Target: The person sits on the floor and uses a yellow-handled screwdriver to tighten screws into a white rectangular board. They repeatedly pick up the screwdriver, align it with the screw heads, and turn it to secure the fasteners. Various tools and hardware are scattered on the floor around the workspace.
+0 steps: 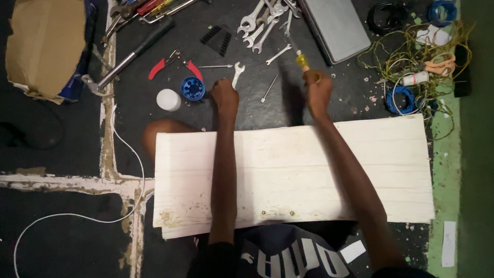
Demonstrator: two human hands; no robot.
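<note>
A white wooden board (288, 170) lies across my lap, with small screws near its front edge. Beyond its far edge, my right hand (318, 91) is shut on a screwdriver (299, 57) with a yellow handle, its shaft pointing away toward the spanners. My left hand (225, 96) reaches over the board to the dark floor and rests beside a small blue round container (193, 88), fingers curled. I cannot tell whether the left hand holds anything.
Several spanners (260, 23), a grey metal case (335, 27), red-handled pliers (172, 64), a hammer (128, 54), a white cap (168, 99) and a single spanner (236, 73) lie on the floor. Tangled wire and blue coils (417, 67) sit right. A cardboard piece (45, 46) is top left.
</note>
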